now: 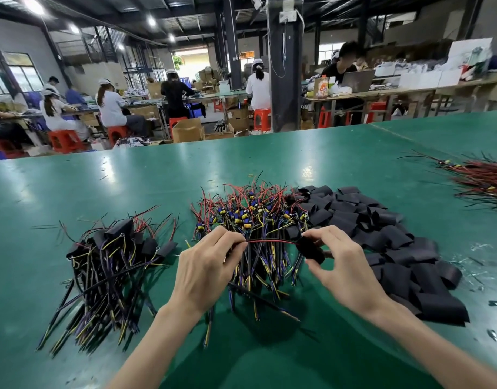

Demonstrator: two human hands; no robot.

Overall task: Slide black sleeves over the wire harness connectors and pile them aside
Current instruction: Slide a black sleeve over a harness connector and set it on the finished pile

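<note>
Left hand (208, 265): fingers (227, 234) curled, tips pinching the red and dark leads of one wire harness (272, 241). Right hand (345, 265): fingers (323, 233) and thumb pinch a black sleeve (310, 251) from above and below. The red lead runs taut and roughly level from the left fingertips across the gap into the sleeve's near end (the connector itself is hidden, so cannot tell how far it sits inside). Both hands are raised over the near edge of a heap of unsleeved harnesses (255, 217), red, black, yellow and blue leads with blue-and-yellow parts showing, lying mid-worktop. Touching that heap on its right: a spread of loose sleeves (382, 234), flat black pieces overlapping toward the near right. To the left, apart from the middle heap: a pile of sleeved harnesses (115, 256), black sleeves at the far end, lead ends fanned toward the near edge. All rest on the green worktop (101, 178). Far right, well apart: a red-wired bundle (483, 181).
</note>
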